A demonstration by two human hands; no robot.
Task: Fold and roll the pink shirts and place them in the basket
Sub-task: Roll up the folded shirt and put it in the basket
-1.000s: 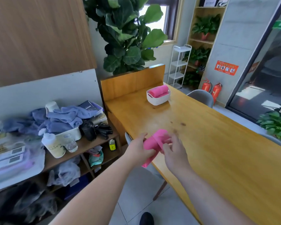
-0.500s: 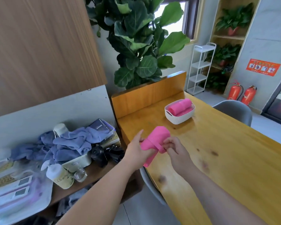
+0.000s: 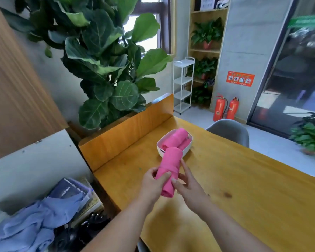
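Our left hand (image 3: 153,184) grips the rolled pink shirt (image 3: 170,170), a tight cylinder banded by its own fold. Our right hand (image 3: 188,182) pinches its other side, forefinger straight along it. We hold it above the yellow wooden counter (image 3: 244,188), its far end before the near rim of the white oval plastic basket (image 3: 187,149), where two pink rolls (image 3: 175,139) lie. A grey plastic chair (image 3: 229,131) stands beyond.
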